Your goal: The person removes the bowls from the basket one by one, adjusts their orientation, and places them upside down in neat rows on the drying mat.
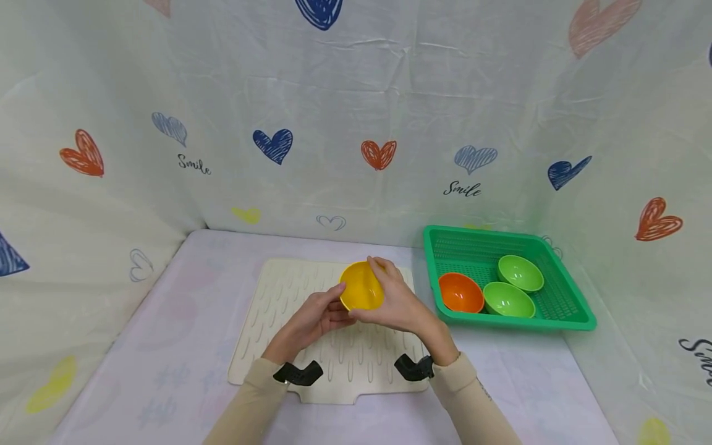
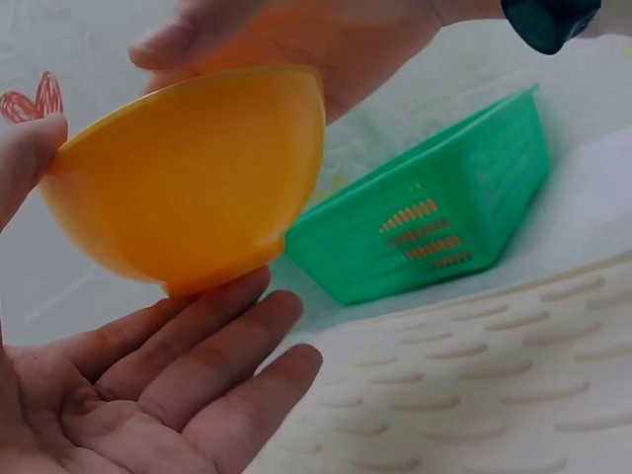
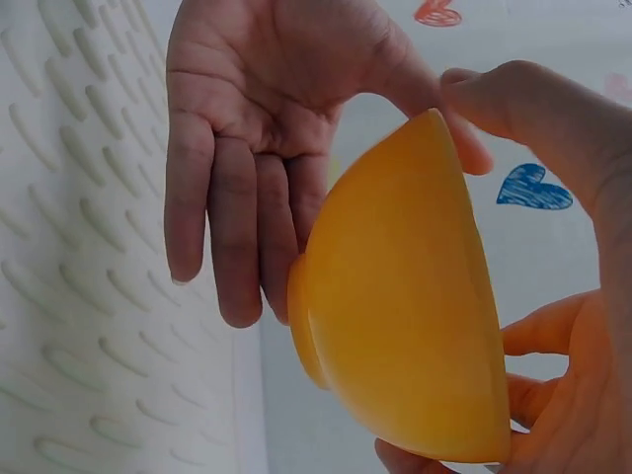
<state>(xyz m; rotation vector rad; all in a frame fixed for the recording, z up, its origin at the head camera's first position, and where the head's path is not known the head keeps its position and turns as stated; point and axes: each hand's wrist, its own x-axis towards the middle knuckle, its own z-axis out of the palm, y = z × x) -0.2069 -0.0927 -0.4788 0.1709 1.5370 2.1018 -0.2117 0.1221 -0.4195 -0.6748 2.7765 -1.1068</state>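
Observation:
A yellow bowl [image 1: 361,285] is held tilted on its side above a cream ribbed mat [image 1: 289,290]. My right hand [image 1: 390,298] grips its rim, thumb on one edge and fingers over the far edge. My left hand [image 1: 328,311] lies flat against the bowl's foot, fingers straight, with the thumb touching the rim. The left wrist view has the bowl [image 2: 197,168] resting on the left fingers [image 2: 197,346] and the right hand [image 2: 286,30] above it. In the right wrist view the bowl [image 3: 405,306] sits between the left palm [image 3: 247,178] and the right fingers [image 3: 563,148].
A green slotted basket [image 1: 517,322] stands to the right of the mat, holding an orange bowl [image 1: 460,292] and two green bowls [image 1: 520,272] [image 1: 508,300]. Heart-printed cloth walls close in the back and both sides of the lilac table [image 1: 183,346].

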